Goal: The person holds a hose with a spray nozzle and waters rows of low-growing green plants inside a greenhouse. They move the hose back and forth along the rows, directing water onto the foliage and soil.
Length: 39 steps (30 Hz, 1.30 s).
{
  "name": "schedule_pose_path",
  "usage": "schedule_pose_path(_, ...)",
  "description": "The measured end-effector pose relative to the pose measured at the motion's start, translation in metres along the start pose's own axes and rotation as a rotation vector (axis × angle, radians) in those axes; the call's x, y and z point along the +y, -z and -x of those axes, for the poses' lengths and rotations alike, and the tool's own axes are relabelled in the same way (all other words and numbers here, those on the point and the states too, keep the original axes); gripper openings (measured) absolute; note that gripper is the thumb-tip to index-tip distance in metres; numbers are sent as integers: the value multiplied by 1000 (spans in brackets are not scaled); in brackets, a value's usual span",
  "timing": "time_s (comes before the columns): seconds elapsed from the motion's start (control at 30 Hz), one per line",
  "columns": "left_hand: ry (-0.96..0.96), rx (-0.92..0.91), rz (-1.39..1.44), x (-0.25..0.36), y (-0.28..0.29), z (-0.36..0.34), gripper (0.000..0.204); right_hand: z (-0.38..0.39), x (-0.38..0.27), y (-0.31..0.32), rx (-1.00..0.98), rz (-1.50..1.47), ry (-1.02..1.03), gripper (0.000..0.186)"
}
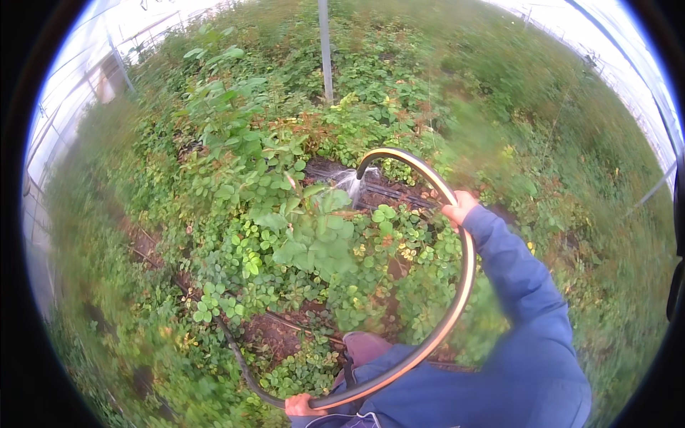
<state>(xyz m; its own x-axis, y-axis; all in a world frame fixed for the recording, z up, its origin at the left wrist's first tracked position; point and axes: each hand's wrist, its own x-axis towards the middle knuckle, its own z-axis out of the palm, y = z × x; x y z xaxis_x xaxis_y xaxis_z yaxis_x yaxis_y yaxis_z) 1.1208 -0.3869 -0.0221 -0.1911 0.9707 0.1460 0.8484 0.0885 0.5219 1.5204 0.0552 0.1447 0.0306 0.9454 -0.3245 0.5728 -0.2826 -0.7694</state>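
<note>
Striped watering hose [465, 278] held in a broad C-shaped bend, open to the left. The right hand [460, 208], its fingers wrapped around the hose, is the nearer to the outlet [362, 173], which lies forward and to the left of those fingers. Between the two, the long axis arches over, so that the outlet points down; the water [353, 184] fans out in a loose, whitish spray over dark soil. The left hand [302, 405] grasps the hose at the lower edge, near the body. The hose is round, smooth and flexible-looking, black with cream and orange bands. Surrounding low plants [314, 239] bear small oval leaflets; a straight grey post [325, 53] rises behind.
</note>
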Motion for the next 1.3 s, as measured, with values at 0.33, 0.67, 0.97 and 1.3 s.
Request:
schedule_pose_path(0.33, -113, 442, 28, 38, -38, -27, 14, 12, 15, 44, -25, -29, -31, 19)
schedule_pose_path(0.67, 94, 267, -116, 92, -32, -56, 16, -110, 13, 8, -171, -227, 61, 25)
schedule_pose_path(0.97, 402, 66, -215, 118, -59, -38, 39, -191, -45, -35, -304, -311, 157, 17)
schedule_pose_path(1.3, 642, -33, -243, 134, -75, -48, 51, -250, -89, -78, -367, -334, 239, 24)
